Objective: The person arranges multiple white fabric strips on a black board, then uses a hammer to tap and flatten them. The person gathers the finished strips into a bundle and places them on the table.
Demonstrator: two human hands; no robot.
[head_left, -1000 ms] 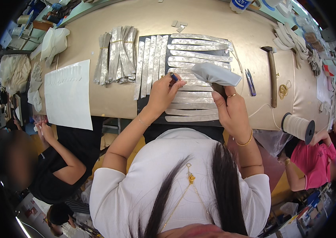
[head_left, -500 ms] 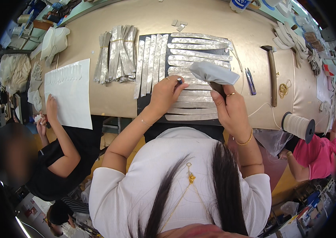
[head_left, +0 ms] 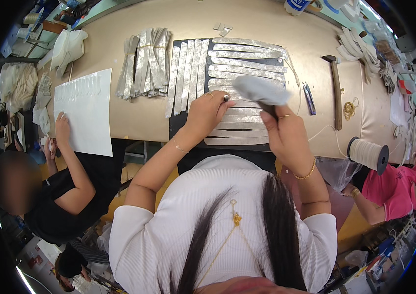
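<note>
My left hand (head_left: 204,113) is closed round a short dark rod with a shiny metal end (head_left: 226,98), apparently a hand punch, held over silvery mottled strips (head_left: 245,118). Several of these strips lie side by side on a black board (head_left: 178,128), others upright at its left. My right hand (head_left: 289,134) grips the dark handle of a mallet (head_left: 262,90) whose head is wrapped in pale grey material. The head is blurred and hangs just right of the rod, above the strips. My left hand hides the rod's lower end.
Bundled strips (head_left: 148,63) lie left of the board. Small scraps (head_left: 224,30) are behind it. To the right are thread snips (head_left: 309,98), a hammer (head_left: 336,93) and a cord spool (head_left: 369,154). At left, a co-worker's hand (head_left: 62,128) touches a white sheet (head_left: 88,112); another person (head_left: 389,193) sits at right.
The mallet head has shifted slightly left and become blurred. The rod's metal end now shows between my left fingers. Both hands keep their holds.
</note>
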